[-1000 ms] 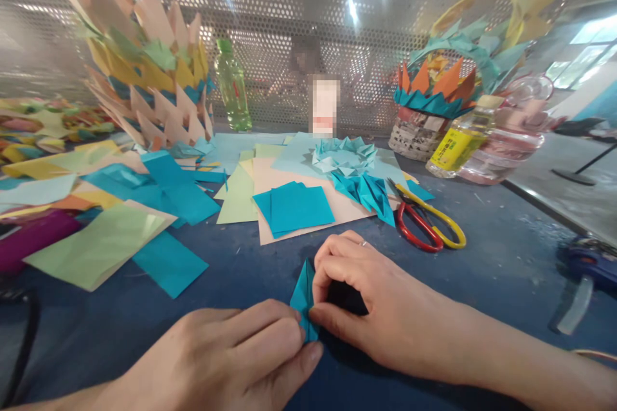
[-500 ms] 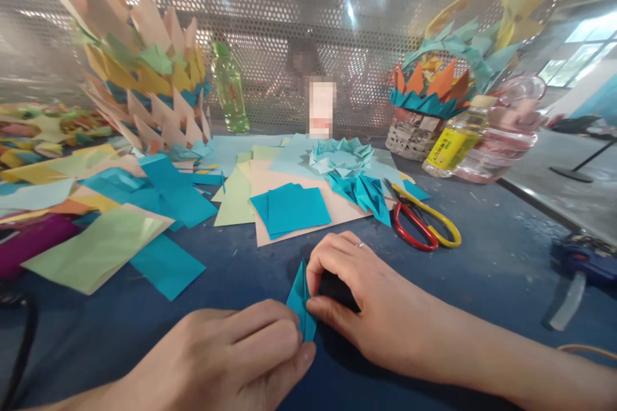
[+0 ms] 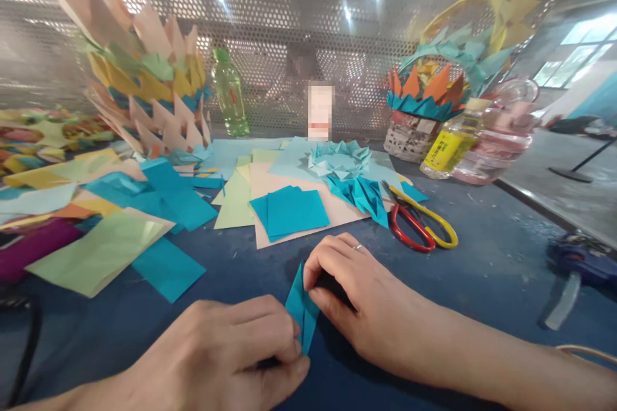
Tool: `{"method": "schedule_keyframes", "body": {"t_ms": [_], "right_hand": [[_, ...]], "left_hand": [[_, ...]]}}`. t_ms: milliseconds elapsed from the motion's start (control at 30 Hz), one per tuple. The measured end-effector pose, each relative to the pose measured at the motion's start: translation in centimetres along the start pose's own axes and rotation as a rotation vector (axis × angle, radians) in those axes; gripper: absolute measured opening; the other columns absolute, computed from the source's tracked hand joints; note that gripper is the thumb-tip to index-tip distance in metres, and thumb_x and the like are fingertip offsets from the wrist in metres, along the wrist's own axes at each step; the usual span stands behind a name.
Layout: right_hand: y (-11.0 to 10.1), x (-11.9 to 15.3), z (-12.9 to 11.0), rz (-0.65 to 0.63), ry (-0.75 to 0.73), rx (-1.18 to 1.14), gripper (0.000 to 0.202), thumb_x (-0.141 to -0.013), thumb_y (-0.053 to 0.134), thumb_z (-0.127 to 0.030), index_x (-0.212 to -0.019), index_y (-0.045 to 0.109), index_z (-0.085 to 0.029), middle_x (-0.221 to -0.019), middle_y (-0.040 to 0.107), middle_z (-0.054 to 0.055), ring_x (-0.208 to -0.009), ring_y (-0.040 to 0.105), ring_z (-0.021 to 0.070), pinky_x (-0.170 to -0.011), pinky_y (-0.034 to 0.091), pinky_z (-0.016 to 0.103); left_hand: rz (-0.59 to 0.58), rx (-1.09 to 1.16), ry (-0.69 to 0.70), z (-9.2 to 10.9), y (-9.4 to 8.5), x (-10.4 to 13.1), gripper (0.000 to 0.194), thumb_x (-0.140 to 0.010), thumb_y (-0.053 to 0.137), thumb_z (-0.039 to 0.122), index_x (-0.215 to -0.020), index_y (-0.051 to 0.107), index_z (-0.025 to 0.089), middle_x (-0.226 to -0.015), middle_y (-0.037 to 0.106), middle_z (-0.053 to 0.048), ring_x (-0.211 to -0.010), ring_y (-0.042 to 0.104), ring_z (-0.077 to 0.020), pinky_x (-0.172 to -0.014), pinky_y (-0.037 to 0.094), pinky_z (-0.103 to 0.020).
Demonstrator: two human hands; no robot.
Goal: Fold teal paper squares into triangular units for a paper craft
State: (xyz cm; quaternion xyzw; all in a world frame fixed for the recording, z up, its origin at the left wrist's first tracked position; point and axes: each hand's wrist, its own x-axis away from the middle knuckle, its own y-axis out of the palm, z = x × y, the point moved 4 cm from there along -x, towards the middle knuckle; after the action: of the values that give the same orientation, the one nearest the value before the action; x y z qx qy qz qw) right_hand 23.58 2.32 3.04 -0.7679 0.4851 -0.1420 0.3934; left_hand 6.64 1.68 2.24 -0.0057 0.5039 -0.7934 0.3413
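Observation:
A small folded blue paper [image 3: 295, 302] with a pointed top stands between my hands near the table's front. My left hand [image 3: 241, 350] pinches its lower part, thumb below and fingers curled above. My right hand [image 3: 354, 289], with a ring on one finger, grips the paper's right edge between thumb and fingertips. Beyond them a stack of blue paper squares [image 3: 294, 212] lies on a pale pink sheet [image 3: 263, 231]. Folded blue pieces [image 3: 361, 196] and a light blue ring of folded paper [image 3: 340, 159] are behind it.
Red-and-yellow scissors [image 3: 419, 225] lie right of the papers. A blue glue gun [image 3: 578, 263] is at far right. Green and blue papers [image 3: 101, 250] spread left. A tall paper structure [image 3: 149, 77], green bottle [image 3: 230, 93], basket [image 3: 412, 135] and yellow-labelled bottle [image 3: 450, 148] stand behind.
The folded paper's lower part has opened out slightly to the right. My left hand's fingers and thumb have shifted a little lower and left. My right hand has barely moved.

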Motion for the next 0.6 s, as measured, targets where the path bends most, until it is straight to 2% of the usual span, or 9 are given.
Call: {"method": "schedule_keyframes", "body": {"t_ms": [67, 133, 267, 333, 400, 500, 600], "right_hand": [[0.03, 0.07, 0.07, 0.010, -0.009, -0.004, 0.017, -0.090, 0.055, -0.002, -0.091, 0.052, -0.019, -0.098, 0.059, 0.002, -0.100, 0.050, 0.0195, -0.088, 0.041, 0.036], [0.02, 0.12, 0.14, 0.028, -0.026, -0.019, 0.018, -0.089, 0.056, -0.002, -0.092, 0.053, -0.019, -0.099, 0.059, 0.001, -0.100, 0.050, 0.0189, -0.089, 0.041, 0.035], [-0.12, 0.03, 0.38, 0.077, -0.036, -0.054, 0.015, -0.092, 0.056, -0.004, -0.092, 0.055, -0.020, -0.097, 0.061, 0.000, -0.097, 0.053, 0.0169, -0.090, 0.041, 0.033], [-0.25, -0.03, 0.44, 0.100, -0.016, -0.058, 0.009, -0.096, 0.056, -0.011, -0.093, 0.057, -0.020, -0.098, 0.062, 0.000, -0.097, 0.054, 0.0168, -0.091, 0.042, 0.034], [-0.40, 0.00, 0.42, 0.121, 0.029, -0.011, 0.005, -0.097, 0.061, -0.024, -0.096, 0.059, -0.020, -0.102, 0.063, 0.001, -0.102, 0.054, 0.0197, -0.093, 0.041, 0.038], [-0.51, 0.12, 0.19, 0.128, 0.118, 0.132, 0.028, -0.089, 0.071, -0.044, -0.101, 0.063, -0.021, -0.108, 0.062, 0.005, -0.110, 0.051, 0.0281, -0.097, 0.038, 0.048], [-0.32, 0.16, -0.17, 0.105, 0.159, 0.194, 0.033, -0.083, 0.076, -0.046, -0.100, 0.063, -0.021, -0.107, 0.062, 0.005, -0.109, 0.051, 0.0297, -0.097, 0.037, 0.051]], "left_hand": [[-0.058, 0.075, -0.074, -0.20, -0.29, -0.16, 0.013, -0.089, 0.062, 0.016, -0.077, 0.063, 0.022, -0.072, 0.065, 0.007, -0.060, 0.065, -0.0040, -0.054, 0.046, -0.007], [-0.068, 0.095, -0.089, -0.18, -0.55, -0.28, 0.012, -0.086, 0.065, 0.013, -0.080, 0.065, 0.023, -0.075, 0.069, 0.008, -0.062, 0.067, -0.0041, -0.054, 0.046, -0.007], [0.012, 0.047, 0.032, 0.28, -1.01, -0.39, 0.014, -0.091, 0.056, 0.014, -0.085, 0.065, 0.023, -0.078, 0.070, 0.005, -0.066, 0.068, -0.0085, -0.057, 0.050, -0.013], [-0.012, 0.019, 0.045, 0.19, -0.99, -0.33, 0.012, -0.090, 0.058, 0.014, -0.084, 0.064, 0.023, -0.076, 0.068, 0.006, -0.060, 0.066, -0.0071, -0.053, 0.048, -0.012], [-0.050, -0.028, 0.101, 0.25, -0.90, -0.17, 0.010, -0.090, 0.060, 0.014, -0.086, 0.063, 0.023, -0.075, 0.068, 0.007, -0.060, 0.065, -0.0062, -0.050, 0.045, -0.012], [-0.007, -0.112, 0.219, 0.52, -0.74, 0.14, 0.016, -0.094, 0.053, 0.014, -0.091, 0.065, 0.024, -0.080, 0.069, 0.005, -0.066, 0.065, -0.0083, -0.052, 0.045, -0.015], [0.070, -0.086, 0.192, 0.26, -0.11, 0.17, 0.026, -0.096, 0.044, 0.014, -0.084, 0.066, 0.023, -0.073, 0.066, 0.003, -0.058, 0.063, -0.0089, -0.049, 0.043, -0.018]]}}
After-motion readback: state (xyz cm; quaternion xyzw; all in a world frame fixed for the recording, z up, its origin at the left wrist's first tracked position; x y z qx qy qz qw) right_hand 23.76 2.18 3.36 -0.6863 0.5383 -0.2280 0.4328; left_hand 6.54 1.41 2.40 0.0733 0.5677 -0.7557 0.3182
